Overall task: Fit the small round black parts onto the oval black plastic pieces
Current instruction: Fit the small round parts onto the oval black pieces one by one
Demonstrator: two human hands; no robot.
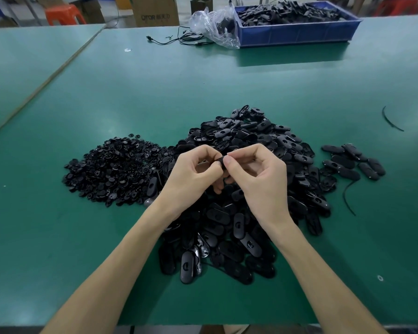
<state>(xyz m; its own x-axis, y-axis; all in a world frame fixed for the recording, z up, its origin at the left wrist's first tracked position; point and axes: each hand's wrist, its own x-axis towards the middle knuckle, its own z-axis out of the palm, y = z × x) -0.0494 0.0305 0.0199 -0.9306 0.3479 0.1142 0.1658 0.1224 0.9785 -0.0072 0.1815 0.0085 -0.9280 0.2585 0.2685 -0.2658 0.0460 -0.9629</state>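
Left hand [193, 171] and right hand [260, 175], both grips pinching one oval piece [222, 162]: seat the round part square over its hole, then press evenly.

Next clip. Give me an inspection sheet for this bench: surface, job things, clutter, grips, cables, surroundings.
Surface: green table, with a seam running off to the left.
Job's things: heap of round parts left of a bigger heap of oval pieces; a small group of ovals lies apart on the right.
Clutter: thin black strip on the right; plastic bag against a blue bin of black parts at the far edge.
Grips: left hand and right hand both pinch one black piece above the bigger heap.
Cables: black cable lying by the bag.
Surroundings: cardboard box and orange stool behind the table.
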